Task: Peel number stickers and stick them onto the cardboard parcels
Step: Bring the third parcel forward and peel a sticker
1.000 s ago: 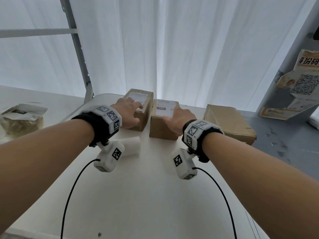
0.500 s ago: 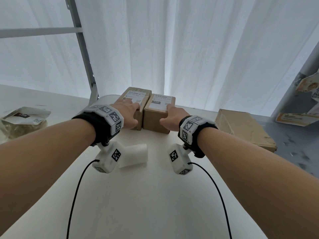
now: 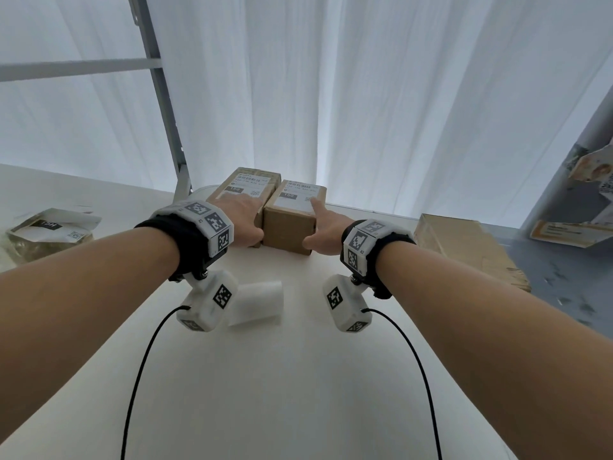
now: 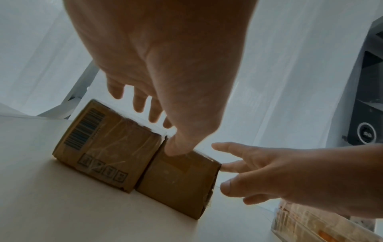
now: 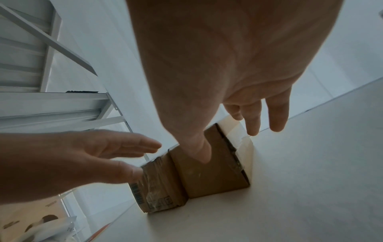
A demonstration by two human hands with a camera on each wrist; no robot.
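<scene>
Two small cardboard parcels stand side by side, touching, at the far end of the white table: the left parcel and the right parcel. Each has a white shipping label on top. My left hand reaches over the left parcel with straight fingers, its thumb at the seam between the parcels. My right hand is spread at the right parcel's right edge and holds nothing. A white sticker roll lies nearer, below my left wrist.
A larger brown box sits at the right of the table. A labelled plastic-wrapped packet lies far left. A metal rack post and a white curtain stand behind the parcels. A clear container is near my right hand.
The gap between the two parcels has closed and they sit farther back. My right hand has slid off the right parcel's top to its right edge, fingers now straight.
</scene>
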